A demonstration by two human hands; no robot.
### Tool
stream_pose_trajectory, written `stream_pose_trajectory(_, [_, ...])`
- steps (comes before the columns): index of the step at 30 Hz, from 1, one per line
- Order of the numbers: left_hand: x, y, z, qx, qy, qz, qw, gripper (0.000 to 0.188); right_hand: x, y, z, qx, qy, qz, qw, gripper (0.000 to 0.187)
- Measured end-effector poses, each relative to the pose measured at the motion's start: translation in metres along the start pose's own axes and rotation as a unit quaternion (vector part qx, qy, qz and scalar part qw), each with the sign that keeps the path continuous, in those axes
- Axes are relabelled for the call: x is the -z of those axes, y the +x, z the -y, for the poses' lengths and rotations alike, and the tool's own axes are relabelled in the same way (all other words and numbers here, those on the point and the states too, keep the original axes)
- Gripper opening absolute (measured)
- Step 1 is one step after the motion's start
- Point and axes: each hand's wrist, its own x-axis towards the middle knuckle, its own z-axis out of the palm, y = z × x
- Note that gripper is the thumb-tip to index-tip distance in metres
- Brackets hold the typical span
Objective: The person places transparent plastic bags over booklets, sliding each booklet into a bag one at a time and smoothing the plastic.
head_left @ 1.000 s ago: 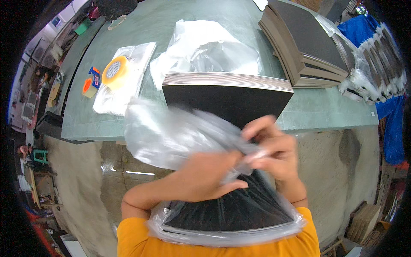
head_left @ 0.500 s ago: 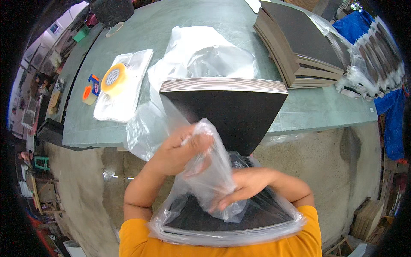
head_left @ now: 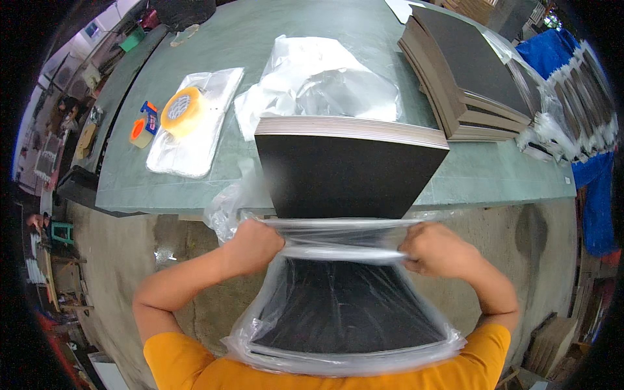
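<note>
My left hand [head_left: 255,246] and my right hand [head_left: 437,249] are both closed on the mouth of a clear plastic bag [head_left: 338,252], pulled taut sideways between them. Inside the bag, black board-like panels [head_left: 335,305] show through the film, the near end close against my orange shirt. Just beyond my hands, a stack of black boards [head_left: 354,172] with pale layered edges stands at the table's near edge. Crumpled clear plastic [head_left: 224,211] hangs beside my left hand. Part of each hand's fingers is hidden.
On the green table [head_left: 214,39], a tape roll [head_left: 182,112] lies on flat plastic bags [head_left: 195,153], near a small tape dispenser [head_left: 144,125]. Loose clear plastic [head_left: 325,78] lies behind the standing boards. More dark boards [head_left: 474,58] and wrapped ones [head_left: 575,97] are piled right.
My hands have moved apart to either side. The bag's mouth, bunched up before, is now stretched wide and straight between them, and the panels inside show more plainly.
</note>
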Motion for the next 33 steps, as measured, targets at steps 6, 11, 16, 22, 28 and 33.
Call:
stream_pose_trajectory(6, [0.038, -0.022, 0.006, 0.209, -0.365, -0.387, 0.820, 0.021, 0.024, -0.002, -0.044, -0.215, 0.122, -0.531, 0.810, 0.018])
stream_pose_trajectory(11, [0.060, -0.003, 0.046, 0.257, -0.200, -0.582, 0.745, 0.048, 0.009, 0.030, -0.005, -0.113, -0.072, -0.522, 0.843, 0.050])
stream_pose_trajectory(16, [0.060, -0.002, 0.028, 0.179, -0.011, -0.541, 0.822, 0.053, 0.008, 0.016, -0.018, -0.192, -0.101, -0.478, 0.851, 0.067])
stream_pose_trajectory(22, [0.046, -0.028, 0.046, -0.013, -0.479, -0.446, 0.756, 0.035, 0.005, -0.032, -0.036, -0.057, 0.520, -0.374, 0.766, 0.043])
stream_pose_trajectory(28, [-0.145, 0.016, 0.092, 0.099, -0.835, -0.096, 0.533, 0.042, -0.153, -0.012, -0.075, -0.181, 0.780, -0.175, 0.573, 0.034])
stream_pose_trajectory(33, [-0.288, 0.070, 0.073, 0.271, -0.818, -0.076, 0.501, 0.049, -0.244, 0.016, -0.070, -0.332, 0.662, -0.222, 0.634, 0.037])
